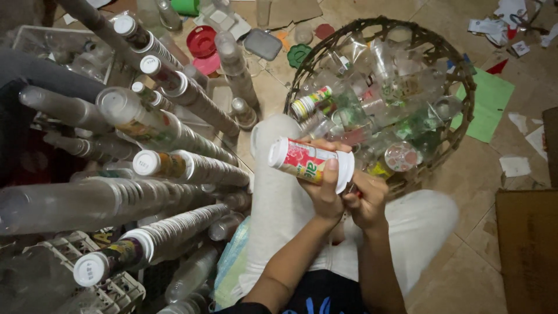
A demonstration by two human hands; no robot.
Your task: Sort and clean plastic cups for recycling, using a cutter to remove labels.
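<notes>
White plastic cup (310,163), printed red and green, is held sideways above the lap, base pointing left, rim to the right. It is gripped by the left hand (323,189): fingers wrapped under and behind, thumb laid over the rim end. The right hand (366,203) is clenched just beside the cup's rim, touching the left hand; something small and red is pinched in it, too hidden to identify. Both hands are held over the pale trousers (279,197), knees spread apart.

Directly beyond the hands, a round woven basket (465,110) is seen on the tiled floor (471,250), filled with loose clear cups and a few printed ones. The held cup is just short of the basket's near rim, not inside it.

To the left, long nested stacks of cups (174,168) are laid tilted across a white plastic crate (116,291); most are clear, some capped by printed ones. Near the top, a red lid (201,40), a grey lid (263,44) and a green lid (299,55) are scattered on the floor. A green paper sheet (491,104) is placed right of the basket, a cardboard box (529,244) at the lower right edge.
</notes>
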